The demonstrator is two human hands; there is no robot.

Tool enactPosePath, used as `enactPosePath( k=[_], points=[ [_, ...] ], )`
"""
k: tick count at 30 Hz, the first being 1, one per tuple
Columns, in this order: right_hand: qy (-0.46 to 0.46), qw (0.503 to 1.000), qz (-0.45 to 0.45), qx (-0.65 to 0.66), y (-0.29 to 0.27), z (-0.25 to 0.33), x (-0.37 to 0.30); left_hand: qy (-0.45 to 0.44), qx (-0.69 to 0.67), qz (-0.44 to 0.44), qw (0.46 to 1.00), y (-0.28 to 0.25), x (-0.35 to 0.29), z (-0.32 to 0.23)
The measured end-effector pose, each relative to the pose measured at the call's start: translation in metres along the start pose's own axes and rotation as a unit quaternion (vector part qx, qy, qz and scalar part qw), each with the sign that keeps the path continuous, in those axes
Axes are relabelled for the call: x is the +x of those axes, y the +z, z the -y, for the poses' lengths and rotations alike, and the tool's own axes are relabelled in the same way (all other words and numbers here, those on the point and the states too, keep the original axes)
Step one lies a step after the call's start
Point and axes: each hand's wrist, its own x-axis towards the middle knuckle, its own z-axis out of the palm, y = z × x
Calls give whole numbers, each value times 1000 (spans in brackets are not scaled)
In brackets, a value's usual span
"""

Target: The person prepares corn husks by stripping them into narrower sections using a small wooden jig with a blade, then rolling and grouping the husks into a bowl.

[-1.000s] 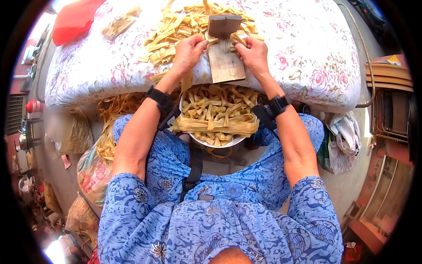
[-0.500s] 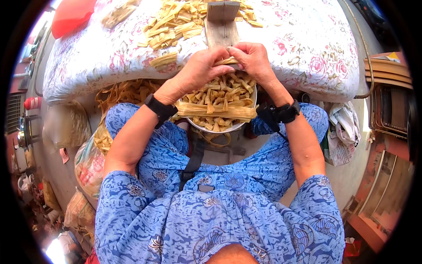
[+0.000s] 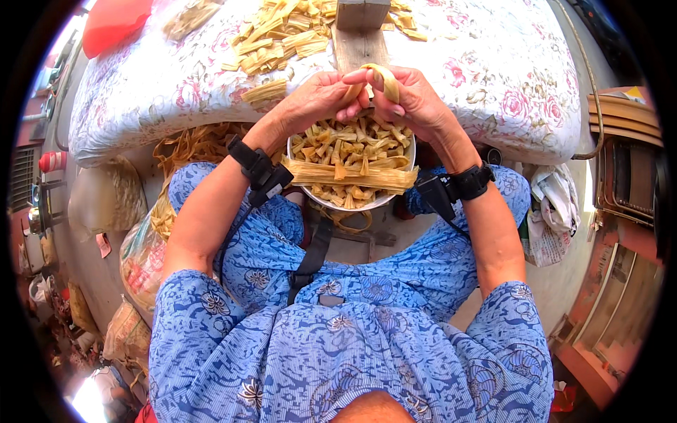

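Between my two hands a pale yellow strip of what looks like dried corn husk (image 3: pixel 388 81) is bent into a loop. My left hand (image 3: pixel 321 97) pinches one end of it with closed fingers. My right hand (image 3: pixel 412 99) is closed on the other side, with the loop arching over its fingertips. Just below them stands a white bowl (image 3: pixel 350 209), full of short knotted husk pieces (image 3: pixel 345 144). A bundle of long flat husk strips (image 3: pixel 352 176) lies across the bowl's top.
Beyond my hands, a wooden block stand (image 3: pixel 360 46) rests on a flowered cloth (image 3: pixel 508 92). Cut husk pieces (image 3: pixel 282 42) are heaped beside it, with a small bundle (image 3: pixel 264 92) nearer. More husks (image 3: pixel 194 151) spill by my left knee; a white bag (image 3: pixel 552 204) is at right.
My hands have drawn slightly apart and turned. The strip, held low and nearly flat between them before, now curves up into a loop over my right fingers.
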Motion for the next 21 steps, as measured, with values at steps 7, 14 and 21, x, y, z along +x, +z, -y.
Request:
enactPosePath(
  k=[7,14,21],
  points=[
    [-35,953,-75,-291,5,-14,0,-148,-243,63,957,10,6,25],
    [-243,762,-186,-570,-6,-18,6,-42,-249,-67,965,17,10,19],
    [-131,852,-232,-451,5,-15,10,134,42,-254,957,19,8,10]
  ],
)
